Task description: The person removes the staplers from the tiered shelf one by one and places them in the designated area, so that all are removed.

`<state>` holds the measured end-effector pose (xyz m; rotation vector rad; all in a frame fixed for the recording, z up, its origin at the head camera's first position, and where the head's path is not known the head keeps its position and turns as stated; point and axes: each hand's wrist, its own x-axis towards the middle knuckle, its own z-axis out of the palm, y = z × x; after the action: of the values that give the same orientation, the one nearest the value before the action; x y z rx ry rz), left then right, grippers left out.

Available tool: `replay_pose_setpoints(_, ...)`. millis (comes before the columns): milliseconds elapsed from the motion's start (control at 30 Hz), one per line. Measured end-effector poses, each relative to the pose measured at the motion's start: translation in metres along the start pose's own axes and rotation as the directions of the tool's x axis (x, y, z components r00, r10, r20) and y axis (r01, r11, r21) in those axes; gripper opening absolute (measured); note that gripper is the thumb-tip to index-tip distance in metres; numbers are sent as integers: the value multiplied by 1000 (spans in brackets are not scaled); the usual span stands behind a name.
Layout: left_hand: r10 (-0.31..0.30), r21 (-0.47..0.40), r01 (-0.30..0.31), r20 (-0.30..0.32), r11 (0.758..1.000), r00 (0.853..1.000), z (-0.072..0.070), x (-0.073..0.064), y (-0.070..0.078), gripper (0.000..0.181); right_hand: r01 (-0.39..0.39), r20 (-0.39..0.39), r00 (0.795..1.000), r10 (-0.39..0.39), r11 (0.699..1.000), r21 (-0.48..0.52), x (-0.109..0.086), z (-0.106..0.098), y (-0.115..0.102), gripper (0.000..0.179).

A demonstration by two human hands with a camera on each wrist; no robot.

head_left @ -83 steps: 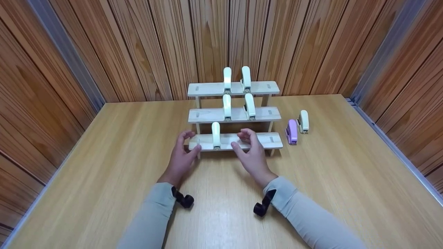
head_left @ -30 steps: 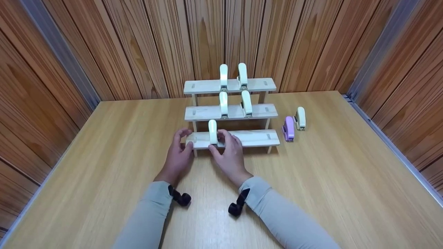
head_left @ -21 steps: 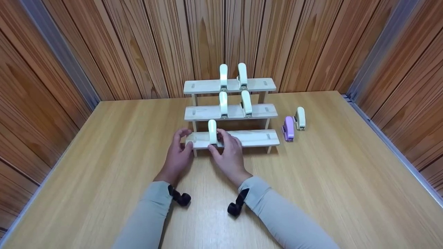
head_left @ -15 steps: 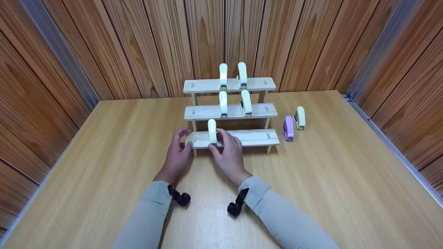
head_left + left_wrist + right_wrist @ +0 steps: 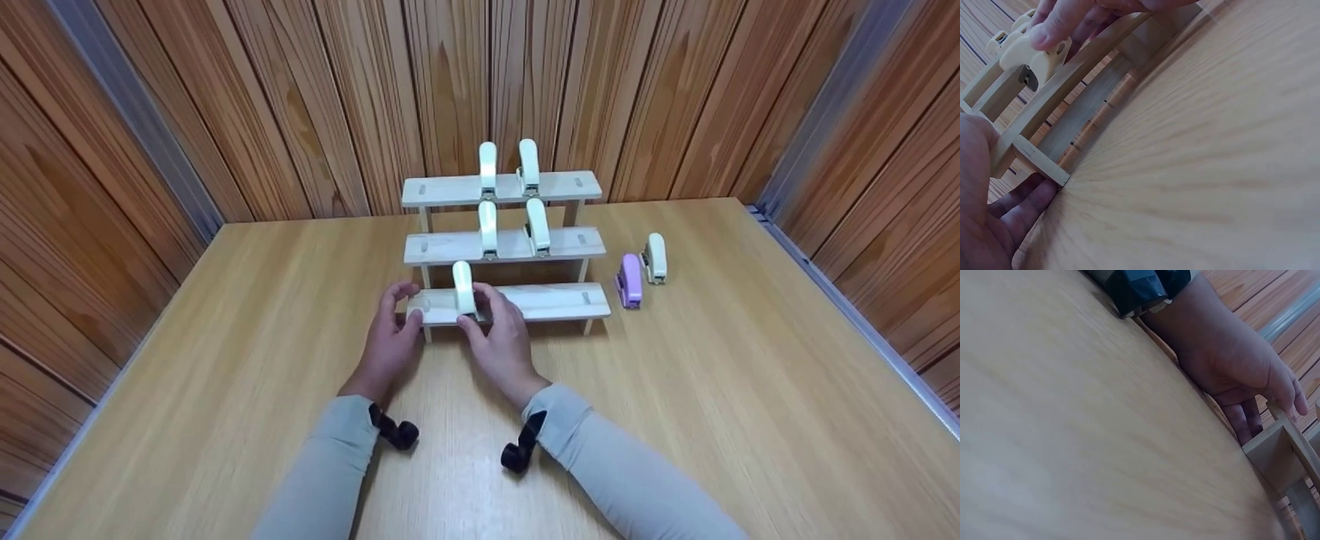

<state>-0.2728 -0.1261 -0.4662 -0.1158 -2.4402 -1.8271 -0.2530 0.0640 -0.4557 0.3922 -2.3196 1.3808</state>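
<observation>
A three-tier wooden display stand (image 5: pixel 555 301) stands on the table. My left hand (image 5: pixel 389 341) grips the left end of its lowest tier; in the left wrist view its fingers (image 5: pixel 1027 211) reach behind the end leg. On that tier is a cream stapler (image 5: pixel 463 289), standing on end and leaning slightly left. My right hand (image 5: pixel 501 341) pinches this stapler low down, thumb in front and fingers at its right side. In the left wrist view the right thumb (image 5: pixel 1053 34) presses on the stapler (image 5: pixel 1044 64). The right wrist view shows the left hand (image 5: pixel 1230 360) at the stand's end.
Two cream staplers (image 5: pixel 488 229) (image 5: pixel 537 226) stand on the middle tier and two (image 5: pixel 487 169) (image 5: pixel 529 166) on the top tier. Right of the stand, a purple stapler (image 5: pixel 630 281) and another cream one (image 5: pixel 655 259) are on the table. Wood-panelled walls (image 5: pixel 300 112) enclose the table.
My right hand has moved left from beside the cream stapler on the lowest tier and taken hold of it. That stapler has just turned slightly, its base shifting right. My left hand keeps its place.
</observation>
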Motion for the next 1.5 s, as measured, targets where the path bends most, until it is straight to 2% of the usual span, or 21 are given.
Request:
replay_pose_setpoints(167,1,0,-1,3,1000,1000,2,-2,-1,51,8,31,999,-10,997,78,-4,-3,-1,50)
replay_pose_setpoints(633,-10,-5,10,-12,1000,1000,2,0,2,50,-33,38,999,27,985,168,-11,-17,-5,50)
replay_pose_setpoints(1233,1,-40,-1,1,999,1000,0,-1,4,44,-38,11,999,37,985,166,-18,-39,5,50)
replay_pose_setpoints(1500,48,-26,-48,5,999,999,0,-2,3,43,-19,-21,1000,22,988,155,-20,-52,11,51)
